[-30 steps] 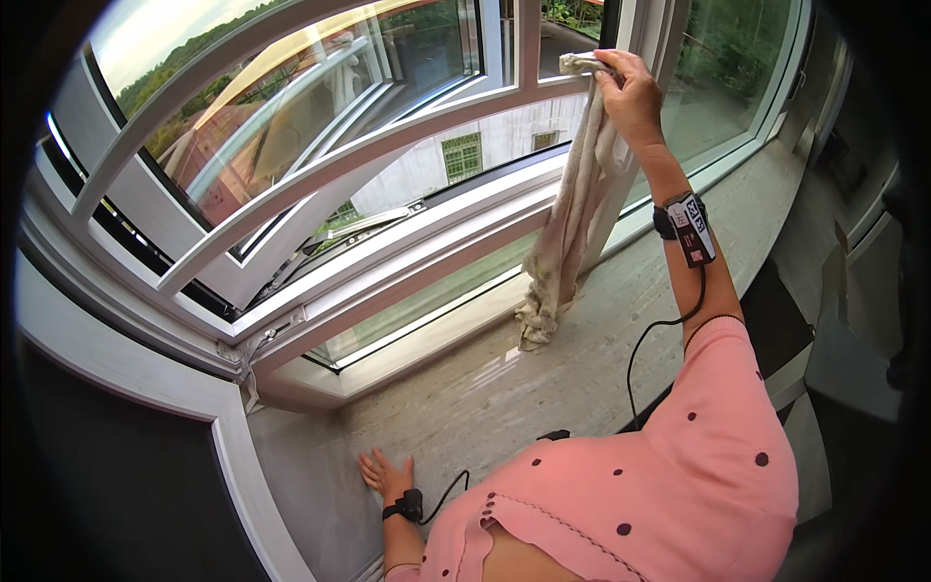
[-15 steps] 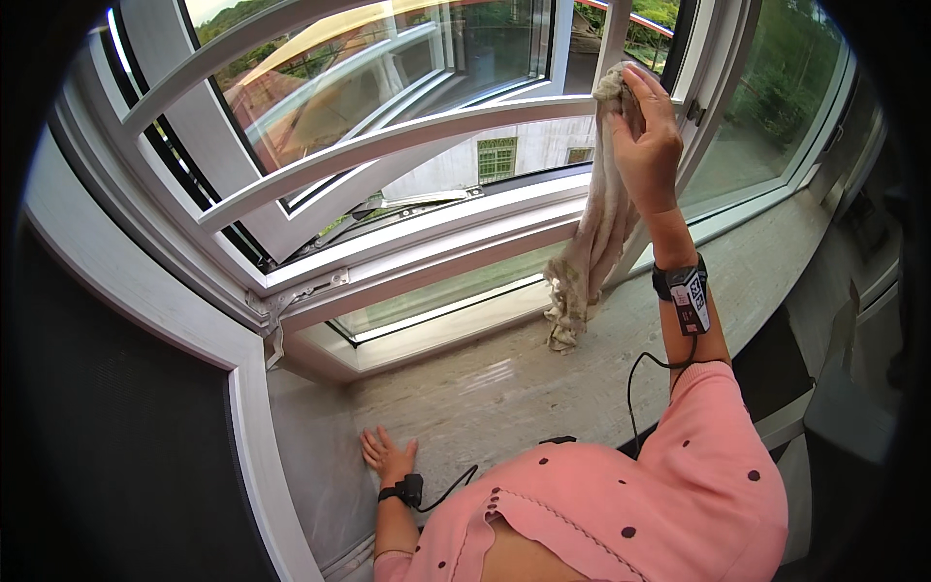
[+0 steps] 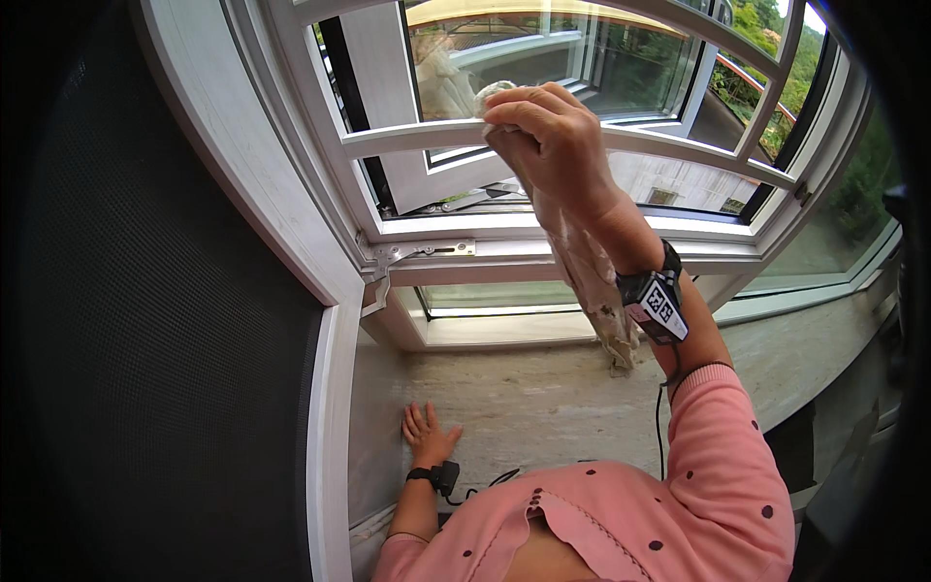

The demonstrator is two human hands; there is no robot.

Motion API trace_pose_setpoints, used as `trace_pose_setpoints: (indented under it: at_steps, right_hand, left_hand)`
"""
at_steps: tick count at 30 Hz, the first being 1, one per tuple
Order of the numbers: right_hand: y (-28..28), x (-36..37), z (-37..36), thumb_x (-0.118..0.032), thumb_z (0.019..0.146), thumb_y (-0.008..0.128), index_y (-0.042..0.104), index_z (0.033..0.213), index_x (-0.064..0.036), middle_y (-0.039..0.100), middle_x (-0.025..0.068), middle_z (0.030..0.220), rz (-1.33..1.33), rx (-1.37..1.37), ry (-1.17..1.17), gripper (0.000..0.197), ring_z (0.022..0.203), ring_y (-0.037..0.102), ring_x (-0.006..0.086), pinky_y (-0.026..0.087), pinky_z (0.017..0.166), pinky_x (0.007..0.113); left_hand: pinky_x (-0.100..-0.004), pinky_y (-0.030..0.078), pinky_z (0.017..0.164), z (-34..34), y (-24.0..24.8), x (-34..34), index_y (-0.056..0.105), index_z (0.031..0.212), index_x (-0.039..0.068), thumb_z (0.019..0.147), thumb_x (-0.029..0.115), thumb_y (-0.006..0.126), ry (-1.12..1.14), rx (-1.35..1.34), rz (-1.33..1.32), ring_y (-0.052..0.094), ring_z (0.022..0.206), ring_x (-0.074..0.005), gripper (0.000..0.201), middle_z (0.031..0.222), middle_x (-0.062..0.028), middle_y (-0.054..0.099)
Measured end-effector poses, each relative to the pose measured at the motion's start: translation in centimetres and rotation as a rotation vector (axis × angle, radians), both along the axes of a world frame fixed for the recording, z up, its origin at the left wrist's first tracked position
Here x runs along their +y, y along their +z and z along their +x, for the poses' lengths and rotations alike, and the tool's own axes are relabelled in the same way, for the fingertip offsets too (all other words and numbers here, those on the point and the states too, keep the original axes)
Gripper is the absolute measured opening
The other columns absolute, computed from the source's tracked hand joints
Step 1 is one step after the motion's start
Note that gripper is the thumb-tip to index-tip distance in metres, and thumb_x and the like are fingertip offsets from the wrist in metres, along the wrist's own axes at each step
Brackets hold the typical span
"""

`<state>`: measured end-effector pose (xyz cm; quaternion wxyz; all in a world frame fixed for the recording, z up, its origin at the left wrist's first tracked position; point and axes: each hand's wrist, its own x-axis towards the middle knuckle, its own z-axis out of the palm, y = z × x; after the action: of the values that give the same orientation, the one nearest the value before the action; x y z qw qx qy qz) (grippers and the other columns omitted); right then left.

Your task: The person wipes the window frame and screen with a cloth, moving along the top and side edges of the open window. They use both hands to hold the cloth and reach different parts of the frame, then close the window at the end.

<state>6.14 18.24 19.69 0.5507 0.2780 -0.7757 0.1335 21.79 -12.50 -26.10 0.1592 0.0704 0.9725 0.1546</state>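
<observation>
A long, rumpled beige cloth (image 3: 582,267) is gripped at its upper end by the closed right hand (image 3: 561,145), beside a curved white window bar (image 3: 407,138), and is hung toward a grey-beige stone sill (image 3: 524,407); whether the bar is wrapped by it cannot be told behind the fingers. Were the grip loosened, the cloth could be lost outside past the bar. Its tail could be caught on the silvery metal hinge bracket (image 3: 446,249) if swung leftward. The left hand (image 3: 430,441) is laid open, fingers spread, at the sill's left end; support could be lost if the palm slid. The thin black cable (image 3: 660,427) beside the pink knitted right sleeve (image 3: 716,417) could be snagged by overreaching.
</observation>
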Motion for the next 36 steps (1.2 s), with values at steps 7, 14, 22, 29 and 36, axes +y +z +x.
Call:
trace_pose_setpoints:
  at_steps: [7, 14, 22, 29, 36]
  right_hand:
    - [0.9, -12.7, -6.3, -0.009, 0.078, 0.066, 0.069, 0.076, -0.0096, 0.064, 0.0053, 0.085, 0.049, 0.012, 0.072, 0.004, 0.082, 0.059, 0.0237, 0.051, 0.076, 0.034]
    - [0.0, -11.5, -5.8, -0.014, 0.079, 0.063, 0.069, 0.08, -0.0137, 0.058, 0.0029, 0.091, 0.246, 0.11, -0.129, 0.006, 0.09, 0.055, 0.0211, 0.045, 0.078, 0.033]
    - [0.1, 3.9, 1.6, -0.013, 0.069, 0.077, 0.063, 0.078, -0.0141, 0.056, -0.0017, 0.096, 0.177, -0.004, -0.126, 0.016, 0.09, 0.054, 0.0207, 0.048, 0.081, 0.036]
    - [0.0, 17.0, 10.0, 0.002, 0.063, 0.073, 0.054, 0.077, -0.0095, 0.059, 0.0025, 0.1, 0.218, 0.006, -0.576, 0.026, 0.094, 0.057, 0.0252, 0.048, 0.085, 0.038]
    - [-0.2, 18.9, 11.8, 0.014, 0.07, 0.066, 0.056, 0.083, -0.0043, 0.061, 0.0062, 0.097, -0.035, -0.138, -0.524, 0.025, 0.084, 0.064, 0.0234, 0.053, 0.075, 0.032]
  left_hand:
    - [-0.0526, -0.001, 0.119, -0.2, 0.3, 0.2, 0.011, 0.157, 0.008, 0.083, 0.063, 0.063, 0.006, -0.019, -0.034, -0.005, 0.149, -0.0385, 0.105, 0.162, -0.0209, 0.0]
    - [-0.0526, -0.001, 0.119, -0.1, 0.3, 0.3, 0.021, 0.154, 0.006, 0.082, 0.062, 0.065, 0.004, -0.004, -0.043, -0.003, 0.149, -0.0392, 0.101, 0.162, -0.0208, 0.004]
    - [-0.0518, -0.002, 0.118, -0.3, 0.2, 0.5, 0.02, 0.154, 0.006, 0.081, 0.062, 0.064, 0.027, -0.021, -0.049, -0.005, 0.149, -0.0367, 0.102, 0.161, -0.0203, 0.003]
    - [-0.0531, -0.002, 0.118, 0.0, 0.1, 0.3, 0.017, 0.156, 0.01, 0.082, 0.062, 0.064, 0.009, -0.023, -0.015, -0.004, 0.149, -0.038, 0.101, 0.162, -0.0201, 0.003]
    - [-0.053, -0.002, 0.118, -0.2, 0.6, 0.6, 0.014, 0.157, 0.01, 0.086, 0.062, 0.059, 0.013, -0.036, -0.04, -0.005, 0.15, -0.0383, 0.099, 0.163, -0.0205, 0.001]
